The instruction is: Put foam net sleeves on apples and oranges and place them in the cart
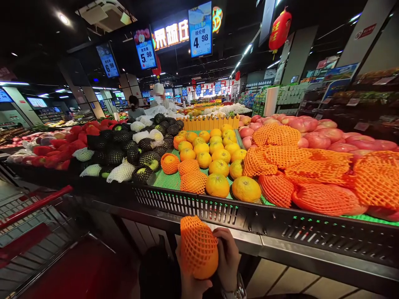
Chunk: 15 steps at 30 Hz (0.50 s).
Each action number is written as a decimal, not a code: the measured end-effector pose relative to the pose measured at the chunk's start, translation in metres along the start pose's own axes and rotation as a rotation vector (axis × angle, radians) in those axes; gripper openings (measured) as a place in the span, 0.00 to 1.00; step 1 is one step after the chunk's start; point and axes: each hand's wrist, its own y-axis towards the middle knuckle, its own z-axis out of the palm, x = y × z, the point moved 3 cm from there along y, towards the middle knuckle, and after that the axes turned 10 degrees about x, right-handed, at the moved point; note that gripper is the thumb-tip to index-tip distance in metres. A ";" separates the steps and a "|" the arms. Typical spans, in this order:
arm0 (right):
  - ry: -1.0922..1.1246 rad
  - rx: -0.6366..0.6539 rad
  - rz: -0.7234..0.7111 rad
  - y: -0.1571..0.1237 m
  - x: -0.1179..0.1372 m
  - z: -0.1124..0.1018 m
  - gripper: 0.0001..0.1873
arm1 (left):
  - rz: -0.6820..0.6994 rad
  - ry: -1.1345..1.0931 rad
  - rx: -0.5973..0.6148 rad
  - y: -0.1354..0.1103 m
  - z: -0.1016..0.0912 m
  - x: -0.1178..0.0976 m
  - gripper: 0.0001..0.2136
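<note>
An orange [207,265] partly covered by an orange foam net sleeve [196,241] is held between my two hands, in front of the display's metal edge. My left hand [193,286] is closed round the fruit from the left and below, mostly hidden behind it. At the right side, the bent fingers of my right hand [229,255] press against the net and the fruit. The sleeve's upper end stands up past the top of the fruit. Just beyond my hands, rows of bare oranges [217,185] lie on green matting, beside several netted ones [192,182].
A black slotted crate rim [193,205] runs along the display front. Empty-looking orange nets [280,155] lie over pink apples [318,140] at right. Dark-netted green fruit [124,151] is piled at left. A shopping cart [34,207] stands at lower left. Another person [158,99] is farther back.
</note>
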 end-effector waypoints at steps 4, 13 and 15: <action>0.050 -0.082 -0.006 0.000 0.008 -0.001 0.09 | 0.020 0.005 -0.057 0.002 0.003 0.003 0.56; 0.188 0.306 -0.149 -0.003 0.012 -0.001 0.10 | 0.030 0.188 -0.202 -0.003 -0.017 0.012 0.46; 0.188 0.365 -0.180 -0.002 0.016 -0.002 0.10 | 0.028 0.240 -0.240 -0.005 -0.021 0.009 0.46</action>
